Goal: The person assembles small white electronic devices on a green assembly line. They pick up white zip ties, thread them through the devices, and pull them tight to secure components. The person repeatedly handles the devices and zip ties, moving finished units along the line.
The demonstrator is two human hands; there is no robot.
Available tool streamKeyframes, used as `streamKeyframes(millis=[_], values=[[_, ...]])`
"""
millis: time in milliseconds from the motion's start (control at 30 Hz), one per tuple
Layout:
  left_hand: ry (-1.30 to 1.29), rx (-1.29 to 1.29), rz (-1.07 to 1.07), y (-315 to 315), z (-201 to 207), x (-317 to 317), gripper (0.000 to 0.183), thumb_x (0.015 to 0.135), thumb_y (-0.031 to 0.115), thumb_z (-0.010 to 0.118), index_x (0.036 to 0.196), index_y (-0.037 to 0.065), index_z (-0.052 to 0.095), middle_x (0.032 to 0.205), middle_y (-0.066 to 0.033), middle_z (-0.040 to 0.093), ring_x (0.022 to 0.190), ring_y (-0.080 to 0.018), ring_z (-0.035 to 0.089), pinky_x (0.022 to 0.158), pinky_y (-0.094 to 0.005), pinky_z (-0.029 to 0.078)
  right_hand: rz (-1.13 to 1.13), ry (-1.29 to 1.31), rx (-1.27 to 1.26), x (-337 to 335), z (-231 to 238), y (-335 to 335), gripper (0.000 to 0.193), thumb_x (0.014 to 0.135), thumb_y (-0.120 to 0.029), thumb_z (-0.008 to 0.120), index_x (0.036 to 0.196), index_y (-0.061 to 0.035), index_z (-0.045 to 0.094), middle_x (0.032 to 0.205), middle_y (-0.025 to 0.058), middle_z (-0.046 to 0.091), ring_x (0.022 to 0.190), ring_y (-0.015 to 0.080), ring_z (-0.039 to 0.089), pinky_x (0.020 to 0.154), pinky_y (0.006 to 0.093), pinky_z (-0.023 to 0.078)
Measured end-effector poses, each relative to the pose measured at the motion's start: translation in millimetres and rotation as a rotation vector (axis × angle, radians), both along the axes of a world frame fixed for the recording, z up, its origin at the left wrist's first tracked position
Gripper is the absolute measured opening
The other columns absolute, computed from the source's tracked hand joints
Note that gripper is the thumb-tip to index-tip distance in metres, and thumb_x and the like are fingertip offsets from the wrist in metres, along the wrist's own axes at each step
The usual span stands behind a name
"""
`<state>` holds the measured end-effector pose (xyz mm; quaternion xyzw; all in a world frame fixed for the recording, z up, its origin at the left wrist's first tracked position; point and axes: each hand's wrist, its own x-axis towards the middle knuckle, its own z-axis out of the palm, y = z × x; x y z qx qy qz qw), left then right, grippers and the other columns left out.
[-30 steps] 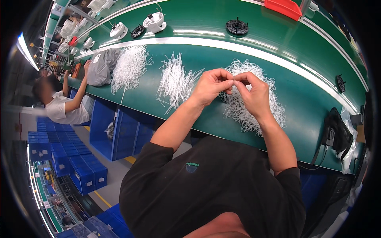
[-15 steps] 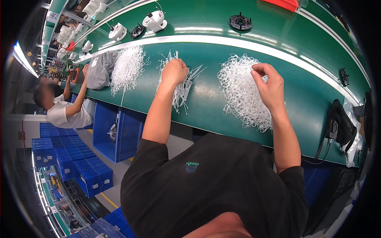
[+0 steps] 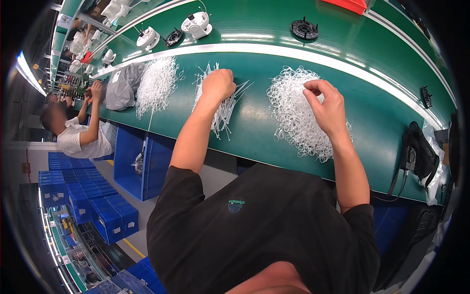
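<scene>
A long green workbench (image 3: 254, 142) with a pale stripe along its middle curved across the room. Under its near edge stood a blue panelled cabinet (image 3: 139, 164). Stacks of blue plastic crates (image 3: 81, 193) covered the grey floor (image 3: 147, 215) at the left, beside a yellow floor line (image 3: 132, 247). A bright strip light (image 3: 27, 73) glowed at the far left. Farther along the bench sat another worker in a white shirt (image 3: 78, 139), near a grey plastic bag (image 3: 120, 88).
</scene>
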<state>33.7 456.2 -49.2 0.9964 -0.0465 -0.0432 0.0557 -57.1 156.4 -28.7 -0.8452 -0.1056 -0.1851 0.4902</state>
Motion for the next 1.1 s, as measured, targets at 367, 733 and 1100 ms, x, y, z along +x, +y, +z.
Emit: streamKeyframes(millis=[367,733,1100], values=[[-0.173,-1.14,0.017,-10.1,22.9,-8.2,0.011,0.092,0.011,0.063,0.087,0.001,0.064,0.071,-0.0006,0.062,0.06,-0.0058,0.054,0.053,-0.0209,0.042,0.062,-0.107,0.087,-2.0,9.8,14.8,0.016,0.085,-0.011,0.071,0.097,-0.0023,0.065,0.089,0.0102,0.068,0.081,0.0234,0.066,0.077,0.0351,0.052],[0.313,-1.998,-0.196,-78.2,32.9,-62.1,0.009,0.098,0.007,0.059,0.103,0.0,0.056,0.093,-0.0114,0.067,0.071,-0.0123,0.063,0.058,-0.0248,0.054,0.216,0.011,0.347,-10.6,13.9,46.6,0.017,0.086,-0.006,0.07,0.1,-0.0009,0.062,0.088,0.0103,0.07,0.08,0.0198,0.07,0.073,0.0318,0.055],[0.304,-1.957,-0.103,-103.6,16.0,-79.3,0.013,0.095,0.004,0.063,0.106,-0.002,0.059,0.09,-0.0081,0.065,0.078,-0.0135,0.065,0.068,-0.028,0.058,0.057,-0.086,0.421,-8.3,19.4,40.0,0.011,0.084,-0.003,0.07,0.095,-0.002,0.066,0.082,0.0087,0.069,0.074,0.0168,0.068,0.067,0.0298,0.053]])
